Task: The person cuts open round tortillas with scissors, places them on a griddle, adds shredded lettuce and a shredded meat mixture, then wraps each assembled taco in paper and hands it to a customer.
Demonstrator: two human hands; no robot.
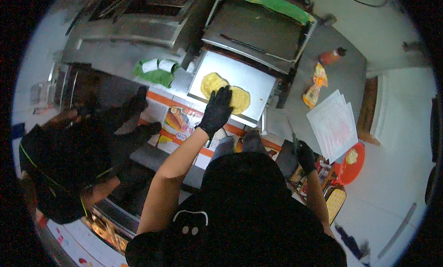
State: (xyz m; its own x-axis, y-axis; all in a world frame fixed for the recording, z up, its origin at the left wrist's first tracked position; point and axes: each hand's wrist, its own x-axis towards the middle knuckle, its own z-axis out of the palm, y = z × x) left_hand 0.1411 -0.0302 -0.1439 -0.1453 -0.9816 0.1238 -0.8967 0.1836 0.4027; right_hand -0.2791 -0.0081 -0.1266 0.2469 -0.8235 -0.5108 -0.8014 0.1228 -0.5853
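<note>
Grip of the left hand (216, 112), in a black glove, is laid flat with the fingers extended, resting over two yellow flat rounds; the grip of the right hand (304, 157), also gloved, is closed around a thin tool (293, 132) that looks like a blade, though blur hides its exact shape.

Largest of the things about them is the grey surface (339, 52), running along the right side. At the left stands a co-worker (64, 170) in dark clothes with lime-green trim. A dark, metal-framed appliance (258, 27) lies beyond the left hand, with green material (277, 3) along its far edge. Just in front of it is a brightly lit metal tray (251, 73), on which both yellow flat rounds (213, 83) lie side by side, touching or nearly so beneath the fingers.

Overlapping white papers (333, 124) fan out near the right hand. Beyond them is a red basin (348, 176) with a pale lump (351, 156) inside. A green cloth (160, 76) with white patches lies left of the tray. To the tray's right are an orange-and-white packet (315, 87) and, smaller, a reddish bottle (330, 57) with a dark cap, on its side.
</note>
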